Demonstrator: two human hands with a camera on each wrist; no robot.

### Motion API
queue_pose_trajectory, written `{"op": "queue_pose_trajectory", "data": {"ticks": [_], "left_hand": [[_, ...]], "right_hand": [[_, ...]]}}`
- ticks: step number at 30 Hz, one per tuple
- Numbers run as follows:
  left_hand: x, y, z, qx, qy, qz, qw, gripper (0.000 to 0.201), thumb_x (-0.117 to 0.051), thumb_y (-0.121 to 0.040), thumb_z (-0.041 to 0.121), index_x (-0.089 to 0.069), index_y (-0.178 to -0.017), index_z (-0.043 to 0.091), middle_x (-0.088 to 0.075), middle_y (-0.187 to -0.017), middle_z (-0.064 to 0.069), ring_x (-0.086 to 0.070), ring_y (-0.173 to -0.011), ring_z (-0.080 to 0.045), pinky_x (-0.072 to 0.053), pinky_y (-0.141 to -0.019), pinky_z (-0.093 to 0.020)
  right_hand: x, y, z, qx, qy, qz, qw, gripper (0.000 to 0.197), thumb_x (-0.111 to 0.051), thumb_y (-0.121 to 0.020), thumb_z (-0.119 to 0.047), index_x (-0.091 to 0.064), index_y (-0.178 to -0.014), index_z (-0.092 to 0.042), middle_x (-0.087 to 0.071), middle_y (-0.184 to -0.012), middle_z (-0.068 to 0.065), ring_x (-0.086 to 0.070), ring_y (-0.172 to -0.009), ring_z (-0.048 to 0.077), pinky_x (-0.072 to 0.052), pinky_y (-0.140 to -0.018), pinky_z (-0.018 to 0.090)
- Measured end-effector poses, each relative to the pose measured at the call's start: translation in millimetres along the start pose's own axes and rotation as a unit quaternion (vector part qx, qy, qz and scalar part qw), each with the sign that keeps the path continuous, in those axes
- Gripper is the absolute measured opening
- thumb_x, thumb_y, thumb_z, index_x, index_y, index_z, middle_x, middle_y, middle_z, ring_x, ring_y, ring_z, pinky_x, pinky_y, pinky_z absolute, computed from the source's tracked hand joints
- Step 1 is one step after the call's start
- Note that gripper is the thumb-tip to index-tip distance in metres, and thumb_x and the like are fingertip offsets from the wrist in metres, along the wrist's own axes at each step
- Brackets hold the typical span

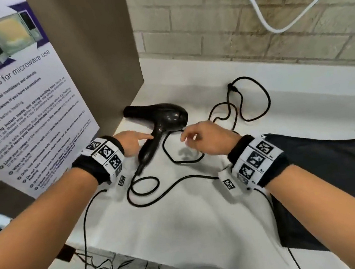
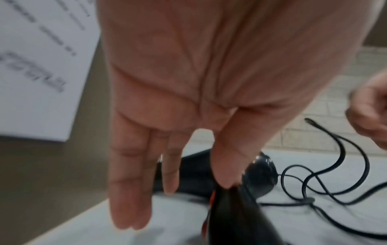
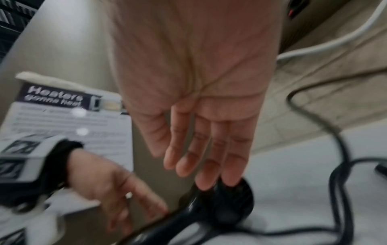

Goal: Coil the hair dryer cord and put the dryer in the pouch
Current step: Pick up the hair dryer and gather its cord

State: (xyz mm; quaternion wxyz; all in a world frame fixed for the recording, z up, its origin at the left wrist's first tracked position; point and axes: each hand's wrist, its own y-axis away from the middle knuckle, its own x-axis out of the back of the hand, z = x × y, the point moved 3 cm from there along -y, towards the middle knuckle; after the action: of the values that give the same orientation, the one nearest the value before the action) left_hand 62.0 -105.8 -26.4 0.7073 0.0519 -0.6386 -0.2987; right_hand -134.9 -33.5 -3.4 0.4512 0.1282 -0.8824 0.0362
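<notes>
Black hair dryer (image 1: 159, 123) is lying on its side on the white tabletop (image 1: 181, 218), nozzle pointing left toward the brown panel w/ the microwave poster (image 1: 20, 103). Left hand (image 1: 130, 143) is right at the dryer handle, fingers straight, grip apart, index tip touching or just about touching the handle, can't tell which. Right hand (image 1: 208, 139) hovers over the cord (image 1: 201, 177) just right of the dryer, fingers loosely bent, grip apart, nothing in it afaict. Cord is uncoiled, sprawled in loose loops across the tabletop from the handle end out to the back right near the brick wall (image 1: 248, 26). Dark pouch (image 1: 332, 183) lies flat on the tabletop at the right, partly under the right wrist. White cable (image 1: 270, 24) hangs on the wall.
</notes>
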Motion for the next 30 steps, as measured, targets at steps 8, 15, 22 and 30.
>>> {"op": "queue_pose_trajectory", "data": {"ticks": [8,15,22,30], "left_hand": [[-26,-8,-8,-0.095,-0.035,-0.028,0.994,0.080,-0.043,-0.084,-0.005,-0.018,-0.144,0.041,-0.038,-0.132,-0.014,-0.051,-0.112,-0.034,-0.040,-0.097,-0.031],[-29,-13,2,-0.112,-0.117,0.005,0.987,0.064,-0.070,-0.074,0.010,-0.047,-0.127,0.035,-0.033,-0.134,-0.013,-0.055,-0.102,-0.032,-0.045,-0.088,-0.028],[25,-7,9,-0.261,0.071,0.057,0.961,0.048,-0.063,-0.082,0.007,-0.055,-0.124,0.030,-0.024,-0.142,-0.011,-0.034,-0.129,-0.019,-0.024,-0.101,-0.011],[74,-9,20,-0.265,0.413,0.218,0.844,0.015,-0.049,-0.092,0.000,-0.062,-0.099,0.004,-0.061,-0.084,0.009,-0.059,-0.072,0.012,-0.043,-0.078,-0.008]], "right_hand": [[-94,-6,-22,0.032,0.256,-0.235,0.937,0.051,-0.068,-0.077,-0.029,-0.049,-0.125,-0.026,-0.047,-0.122,0.007,-0.048,-0.109,0.027,-0.045,-0.086,0.037],[-90,-14,-16,0.035,0.171,-0.190,0.966,0.018,-0.051,-0.077,-0.003,-0.059,-0.077,-0.020,-0.052,-0.084,-0.002,-0.050,-0.079,0.019,-0.040,-0.072,0.028],[-33,-21,-2,0.024,0.108,-0.055,0.992,0.022,-0.044,-0.086,0.002,-0.056,-0.091,-0.015,-0.057,-0.091,0.008,-0.051,-0.087,0.026,-0.041,-0.082,0.034],[32,-16,3,0.073,-0.059,0.170,0.981,0.018,-0.038,-0.090,-0.024,-0.047,-0.074,-0.023,-0.042,-0.071,-0.007,-0.042,-0.072,0.010,-0.030,-0.071,0.021]]}}
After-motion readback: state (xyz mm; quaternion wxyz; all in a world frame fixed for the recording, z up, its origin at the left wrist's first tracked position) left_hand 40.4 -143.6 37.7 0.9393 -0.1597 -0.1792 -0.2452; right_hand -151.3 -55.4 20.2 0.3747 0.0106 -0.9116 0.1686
